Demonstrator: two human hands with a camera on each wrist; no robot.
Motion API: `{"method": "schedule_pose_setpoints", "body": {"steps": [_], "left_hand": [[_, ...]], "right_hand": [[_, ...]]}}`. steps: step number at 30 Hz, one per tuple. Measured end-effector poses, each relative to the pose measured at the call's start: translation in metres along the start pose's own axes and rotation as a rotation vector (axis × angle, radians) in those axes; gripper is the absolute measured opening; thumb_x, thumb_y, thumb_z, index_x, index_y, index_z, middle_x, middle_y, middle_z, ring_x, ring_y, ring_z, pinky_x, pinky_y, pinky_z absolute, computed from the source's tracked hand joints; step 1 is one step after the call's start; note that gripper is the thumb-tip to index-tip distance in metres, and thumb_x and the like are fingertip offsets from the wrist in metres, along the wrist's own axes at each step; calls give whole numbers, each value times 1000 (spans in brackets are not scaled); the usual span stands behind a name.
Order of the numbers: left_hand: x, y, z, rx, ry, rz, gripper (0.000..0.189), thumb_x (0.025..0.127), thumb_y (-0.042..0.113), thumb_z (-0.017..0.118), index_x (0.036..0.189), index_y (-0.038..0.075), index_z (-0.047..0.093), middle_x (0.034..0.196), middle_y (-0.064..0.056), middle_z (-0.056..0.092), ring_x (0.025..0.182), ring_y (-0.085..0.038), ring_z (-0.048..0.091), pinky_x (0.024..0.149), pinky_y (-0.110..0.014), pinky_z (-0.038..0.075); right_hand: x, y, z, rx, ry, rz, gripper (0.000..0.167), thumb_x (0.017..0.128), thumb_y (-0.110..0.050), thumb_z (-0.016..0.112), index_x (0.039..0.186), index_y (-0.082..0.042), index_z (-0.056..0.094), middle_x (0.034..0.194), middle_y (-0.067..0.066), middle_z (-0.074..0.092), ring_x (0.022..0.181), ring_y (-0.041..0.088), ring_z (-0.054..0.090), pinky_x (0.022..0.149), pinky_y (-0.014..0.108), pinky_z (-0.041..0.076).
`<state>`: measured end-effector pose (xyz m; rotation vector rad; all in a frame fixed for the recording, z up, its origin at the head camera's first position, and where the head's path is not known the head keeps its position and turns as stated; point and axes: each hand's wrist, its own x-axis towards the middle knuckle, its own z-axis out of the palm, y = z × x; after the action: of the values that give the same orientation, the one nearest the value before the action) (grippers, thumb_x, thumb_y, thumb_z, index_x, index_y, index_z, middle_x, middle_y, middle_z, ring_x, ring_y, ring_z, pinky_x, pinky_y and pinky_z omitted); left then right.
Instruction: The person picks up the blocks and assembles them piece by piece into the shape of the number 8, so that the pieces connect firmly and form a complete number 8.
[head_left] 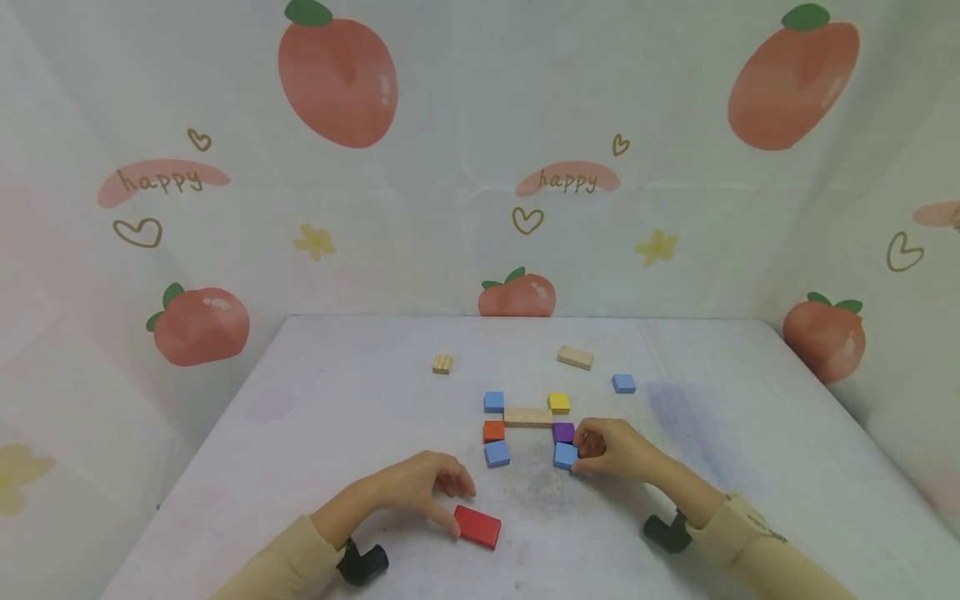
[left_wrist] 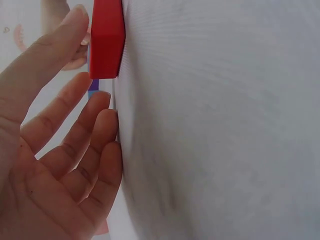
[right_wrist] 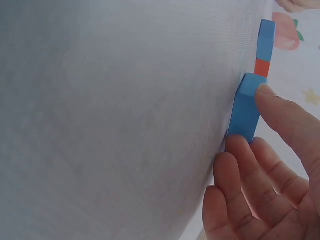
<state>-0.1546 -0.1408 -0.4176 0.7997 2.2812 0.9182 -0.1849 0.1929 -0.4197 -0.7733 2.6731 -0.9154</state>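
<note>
My right hand [head_left: 617, 450] is at the right column of blocks, thumb and curled fingers on a blue block [head_left: 566, 456]. In the right wrist view the thumb presses that block's upper edge and the fingertips meet its end. A purple block [head_left: 564, 432] lies just behind it. Nearer the front, my left hand [head_left: 415, 483] hovers with loosely bent fingers around a red rectangular block [head_left: 477, 527], its thumb beside the block's left end. Between the two columns lies a natural wood plank [head_left: 528, 417]. The left column has an orange block [head_left: 493, 431] and a blue block [head_left: 497, 454].
Behind the plank's ends lie a blue block [head_left: 493, 402] and a yellow block [head_left: 558, 403]. Farther back are a small striped wood block [head_left: 442, 364], a plain wood block [head_left: 576, 357] and a lone blue block [head_left: 624, 383]. A printed cloth backdrop [head_left: 450, 167] rises behind the table.
</note>
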Motion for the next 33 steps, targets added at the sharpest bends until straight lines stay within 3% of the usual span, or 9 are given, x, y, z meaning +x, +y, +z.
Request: {"method": "schedule_pose_setpoints", "body": {"steps": [20,27,33], "left_hand": [[-3,-3,-1,0,-29,56,25,71,19,81,93,18,69,90,15,62,85,3,53,84,-16,45],[-3,-2,0,34,-21,39,24,72,22,80,94,19,70,88,16,64,82,4,53,80,-16,46],[-2,0,-1,70,5,81,24,74,23,78,96,17,70,88,13,65,79,2,53,75,-16,46]], "right_hand": [[0,-1,0,22,-11,15,26,75,-20,77,89,-7,58,77,-4,63,68,0,52,64,16,47],[0,-1,0,25,-11,16,28,75,-21,77,89,-7,58,78,-4,63,69,0,53,63,16,47],[0,0,0,24,-14,20,28,75,-22,77,89,-7,58,78,-3,63,69,0,53,63,16,47]]}}
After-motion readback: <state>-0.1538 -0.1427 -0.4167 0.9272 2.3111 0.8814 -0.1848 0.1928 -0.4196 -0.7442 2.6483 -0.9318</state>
